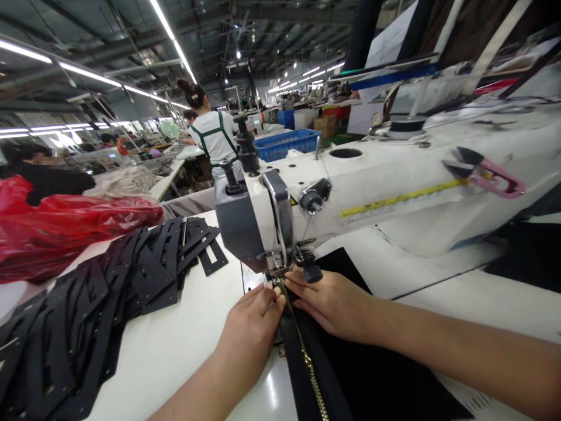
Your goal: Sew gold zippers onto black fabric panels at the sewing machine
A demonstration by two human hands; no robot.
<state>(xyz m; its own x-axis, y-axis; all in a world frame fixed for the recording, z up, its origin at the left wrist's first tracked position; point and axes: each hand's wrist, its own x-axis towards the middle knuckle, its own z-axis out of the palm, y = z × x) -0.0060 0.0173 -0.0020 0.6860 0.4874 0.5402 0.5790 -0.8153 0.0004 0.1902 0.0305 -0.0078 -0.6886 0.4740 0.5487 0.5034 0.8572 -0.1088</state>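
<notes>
A black zipper with gold teeth [302,346] runs from under the needle of the white sewing machine [394,181] down toward me. It lies over a wide black fabric piece [377,374]. My left hand [253,318] pinches the zipper tape's left side close to the presser foot, fingers bent together. On the other side, my right hand [328,301] lies flat with its fingers stretched along the fabric, fingertips beside the presser foot. The needle point is hidden behind the machine head and my fingers.
Many black cut-out strips [144,275] are piled on the white table [175,351] at left, beside a red plastic bag [79,228]. Pink-handled snips [495,175] rest on the machine arm. Behind are a blue crate [287,143] and a person [214,134] facing away.
</notes>
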